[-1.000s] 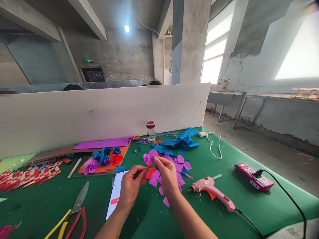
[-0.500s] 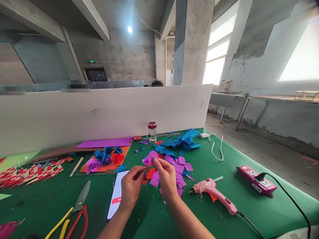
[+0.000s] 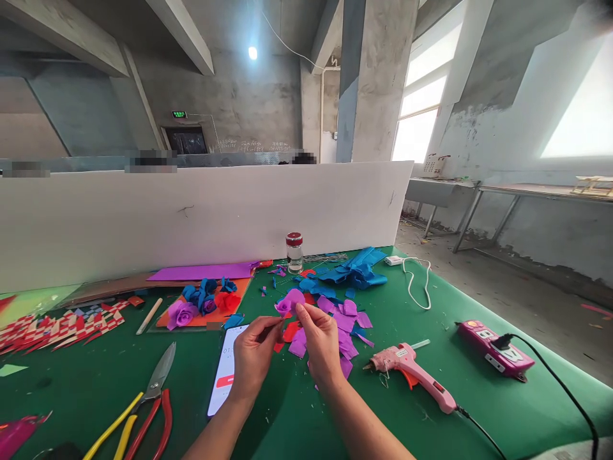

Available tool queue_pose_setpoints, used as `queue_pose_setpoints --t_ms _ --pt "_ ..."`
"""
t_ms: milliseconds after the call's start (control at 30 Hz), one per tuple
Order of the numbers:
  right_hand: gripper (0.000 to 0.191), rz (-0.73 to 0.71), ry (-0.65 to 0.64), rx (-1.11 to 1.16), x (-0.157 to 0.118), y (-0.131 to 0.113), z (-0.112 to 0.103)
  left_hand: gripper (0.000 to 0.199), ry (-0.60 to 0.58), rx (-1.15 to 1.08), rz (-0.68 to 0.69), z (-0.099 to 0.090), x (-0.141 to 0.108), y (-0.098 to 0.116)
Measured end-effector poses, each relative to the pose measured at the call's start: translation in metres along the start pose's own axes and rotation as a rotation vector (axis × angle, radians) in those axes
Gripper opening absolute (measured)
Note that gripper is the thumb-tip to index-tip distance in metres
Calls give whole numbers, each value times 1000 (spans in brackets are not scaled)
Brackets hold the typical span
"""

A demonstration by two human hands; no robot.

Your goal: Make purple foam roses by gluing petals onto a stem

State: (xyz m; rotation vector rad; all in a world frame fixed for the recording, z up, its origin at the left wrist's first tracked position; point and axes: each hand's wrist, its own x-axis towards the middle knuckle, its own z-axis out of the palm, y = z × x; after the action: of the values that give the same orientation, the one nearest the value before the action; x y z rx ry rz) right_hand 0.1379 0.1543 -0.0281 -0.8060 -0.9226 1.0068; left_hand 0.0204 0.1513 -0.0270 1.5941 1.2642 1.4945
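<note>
A small purple paper flower (image 3: 286, 305) is held up between my two hands over the table. My left hand (image 3: 257, 351) pinches at its base, though the exact spot is hidden by the fingers. With thumb and forefinger, my right hand (image 3: 318, 338) grips the outer petal on the flower's right side. Loose purple paper petals (image 3: 345, 319) lie behind and beside my right hand, mixed with some red pieces (image 3: 290, 331). Under my left wrist is a phone (image 3: 221, 377) with a lit screen.
A pink glue gun (image 3: 414, 372) lies right, near a magenta power strip (image 3: 495, 348). Scissors (image 3: 156, 386) lie at left front. Finished paper flowers (image 3: 204, 303) rest on an orange sheet. Behind stand a red-lidded jar (image 3: 294, 252), blue crepe paper (image 3: 357, 271) and a white board (image 3: 230, 214).
The view has shifted slightly. Both hands keep almost the same pose, with the purple paper flower still between them.
</note>
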Motion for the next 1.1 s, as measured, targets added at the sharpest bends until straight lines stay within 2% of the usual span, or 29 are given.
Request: queue_pose_setpoints --t_ms 200,500,1100 --pt "41 -18 -30 14 1 1 -1 10 14 -24 30 0 1 -5" --pt "39 -1 -25 81 4 0 -3 11 -27 -60 44 -1 1 -8" --pt "32 13 -32 86 4 6 -3 17 -67 -99 -58 2 3 -10"
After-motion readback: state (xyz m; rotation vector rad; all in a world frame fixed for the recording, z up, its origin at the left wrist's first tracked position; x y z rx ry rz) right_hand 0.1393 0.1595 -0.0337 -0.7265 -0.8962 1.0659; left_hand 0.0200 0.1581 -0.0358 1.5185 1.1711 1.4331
